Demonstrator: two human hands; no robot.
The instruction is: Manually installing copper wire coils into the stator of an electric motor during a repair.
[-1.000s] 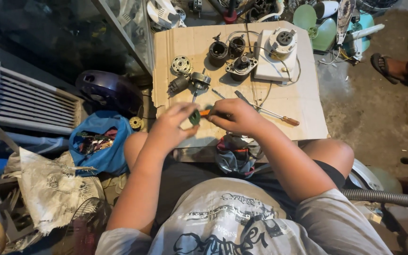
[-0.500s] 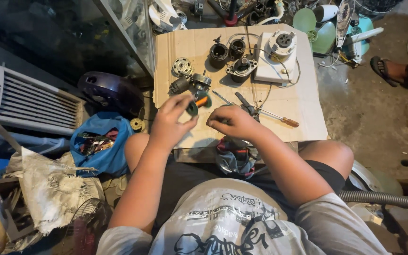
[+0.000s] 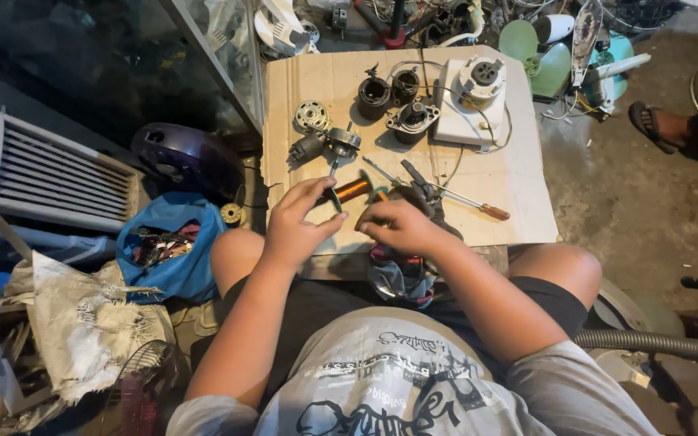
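Left hand point(image 3: 294, 224) pinches a copper-wound spool point(image 3: 351, 190); right hand point(image 3: 393, 226), at its 4 o'clock, curls closed, contents indiscernible; cardboard sheet point(image 3: 519, 182) beneath.

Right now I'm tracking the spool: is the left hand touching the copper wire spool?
Touching. The head view shows the left hand with fingers wrapped around the copper wire spool.

The spool point(image 3: 352, 190) is wound with glossy copper wire. Under it lies a sheet of matt brown cardboard point(image 3: 519, 173), creased and worn. The motor parts point(image 3: 389, 95) look like dull dark metal, the housing point(image 3: 466, 101) smooth white plastic. The screwdriver point(image 3: 478, 206) has a bright metal shaft and amber plastic handle. The blue bag point(image 3: 183, 258) looks like soft cloth.
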